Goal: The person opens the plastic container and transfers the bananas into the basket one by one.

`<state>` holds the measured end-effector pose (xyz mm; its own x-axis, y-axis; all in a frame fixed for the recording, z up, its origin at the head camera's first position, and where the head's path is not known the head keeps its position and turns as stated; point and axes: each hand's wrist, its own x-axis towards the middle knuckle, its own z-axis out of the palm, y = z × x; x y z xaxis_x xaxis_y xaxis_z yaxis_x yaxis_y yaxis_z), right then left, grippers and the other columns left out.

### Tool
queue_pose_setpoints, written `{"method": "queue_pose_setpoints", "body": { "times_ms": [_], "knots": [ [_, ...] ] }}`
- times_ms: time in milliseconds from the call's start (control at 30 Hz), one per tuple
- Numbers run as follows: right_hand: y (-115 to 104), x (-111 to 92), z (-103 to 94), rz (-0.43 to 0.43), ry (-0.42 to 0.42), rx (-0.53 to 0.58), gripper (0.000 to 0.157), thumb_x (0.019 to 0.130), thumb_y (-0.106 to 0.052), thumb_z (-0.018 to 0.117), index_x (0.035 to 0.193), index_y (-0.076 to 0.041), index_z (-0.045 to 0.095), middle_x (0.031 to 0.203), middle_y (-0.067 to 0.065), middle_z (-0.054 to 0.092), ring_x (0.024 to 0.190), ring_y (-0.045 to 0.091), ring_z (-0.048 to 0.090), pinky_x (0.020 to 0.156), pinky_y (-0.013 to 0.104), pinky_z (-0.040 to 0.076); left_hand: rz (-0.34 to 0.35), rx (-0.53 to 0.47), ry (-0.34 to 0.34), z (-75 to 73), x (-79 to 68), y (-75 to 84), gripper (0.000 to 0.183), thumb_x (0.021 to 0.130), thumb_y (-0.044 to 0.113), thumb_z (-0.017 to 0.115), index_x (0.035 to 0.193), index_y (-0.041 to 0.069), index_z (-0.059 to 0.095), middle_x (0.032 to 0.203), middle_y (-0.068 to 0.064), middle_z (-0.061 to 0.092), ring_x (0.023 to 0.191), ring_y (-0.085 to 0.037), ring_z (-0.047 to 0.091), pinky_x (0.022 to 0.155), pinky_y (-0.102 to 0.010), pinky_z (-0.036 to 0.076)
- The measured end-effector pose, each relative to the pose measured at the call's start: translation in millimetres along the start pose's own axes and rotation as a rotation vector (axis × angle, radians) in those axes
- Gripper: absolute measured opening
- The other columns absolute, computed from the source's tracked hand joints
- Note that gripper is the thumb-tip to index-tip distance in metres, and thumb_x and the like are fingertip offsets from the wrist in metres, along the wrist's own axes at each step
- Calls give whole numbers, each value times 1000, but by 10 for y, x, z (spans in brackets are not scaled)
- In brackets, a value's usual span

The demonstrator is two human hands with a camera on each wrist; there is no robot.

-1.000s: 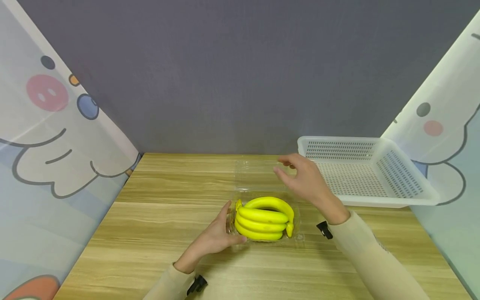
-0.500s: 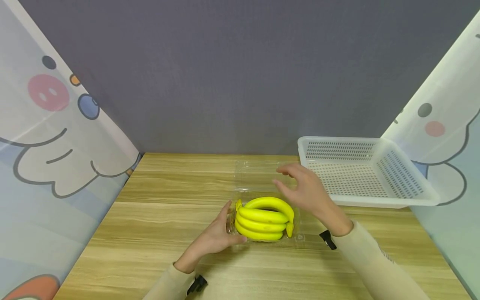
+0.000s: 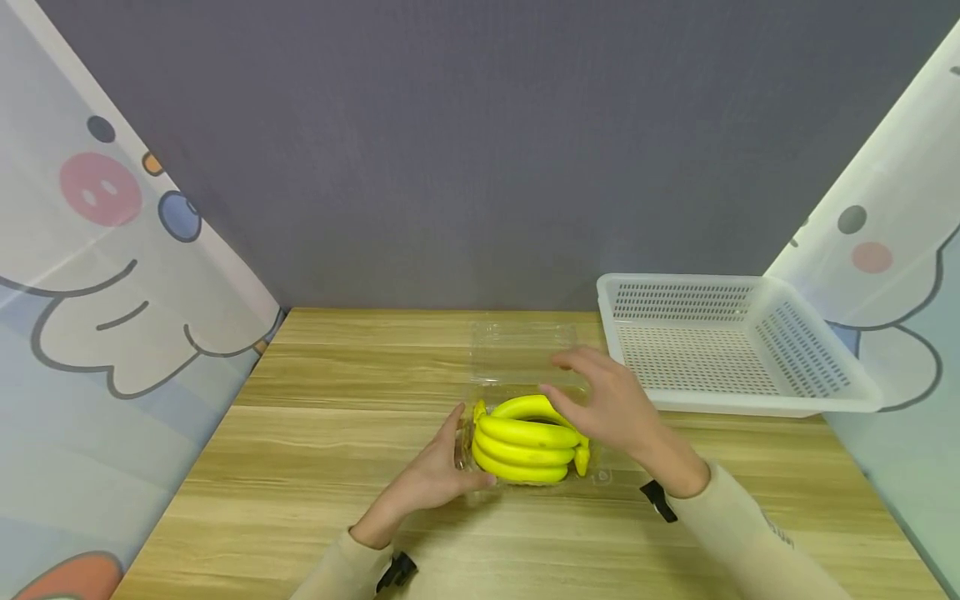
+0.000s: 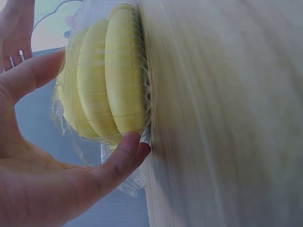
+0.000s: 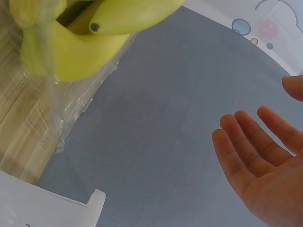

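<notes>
R hand [image 3: 609, 402] hides pt. of bananas [image 3: 521, 452]; sleeve txt [image 3: 780, 531] too sm.

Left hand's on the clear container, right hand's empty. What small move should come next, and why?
Probably lower the right hand onto the bananas and take hold: it hovers above their far right part, holding nothing; the lid lies open, folded back; and the left hand grips the left side of the clear container, which should steady it.
</notes>
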<state>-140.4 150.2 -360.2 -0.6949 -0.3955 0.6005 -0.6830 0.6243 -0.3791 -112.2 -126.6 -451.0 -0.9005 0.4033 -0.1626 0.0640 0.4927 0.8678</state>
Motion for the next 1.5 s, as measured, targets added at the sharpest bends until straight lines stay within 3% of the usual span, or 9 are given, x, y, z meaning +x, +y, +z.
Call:
{"method": "queue_pose_setpoints", "body": {
  "times_ms": [200,667,933,1267,1500],
  "knots": [
    [-40,-35,16,14,-32,-9,36,86,-21,80,114,-2,72,114,10,72,105,29,68,84,48,59,-10,1,5,-11,-3,15,120,82,34,84,163,4,0,163,-32,15,142,-53,32,108,-70,35],
    [-70,-196,113,156,-188,11,37,90,-32,76,119,-9,71,118,5,71,109,27,66,91,49,56,6,7,-1,9,2,12,121,82,34,84,162,2,0,162,-33,16,141,-54,32,106,-70,37],
    [-63,-276,242,158,-232,-5,36,89,-33,76,116,-9,73,118,4,71,111,26,65,95,47,55,7,0,-1,-4,3,10,121,82,34,84,162,2,0,162,-33,16,140,-53,34,106,-69,38],
    [-34,-417,403,136,-295,-50,33,90,-35,75,113,-11,73,109,-1,70,100,19,66,86,40,58,3,-6,-2,-12,4,7,120,82,33,84,162,3,0,161,-34,19,138,-51,38,106,-67,40],
    [-47,-447,443,145,-327,-67,34,91,-36,74,114,-12,72,112,0,71,104,21,66,86,43,58,4,5,2,-3,8,-8,121,82,34,85,162,2,0,161,-35,19,137,-53,39,104,-68,40]
  ]
}}
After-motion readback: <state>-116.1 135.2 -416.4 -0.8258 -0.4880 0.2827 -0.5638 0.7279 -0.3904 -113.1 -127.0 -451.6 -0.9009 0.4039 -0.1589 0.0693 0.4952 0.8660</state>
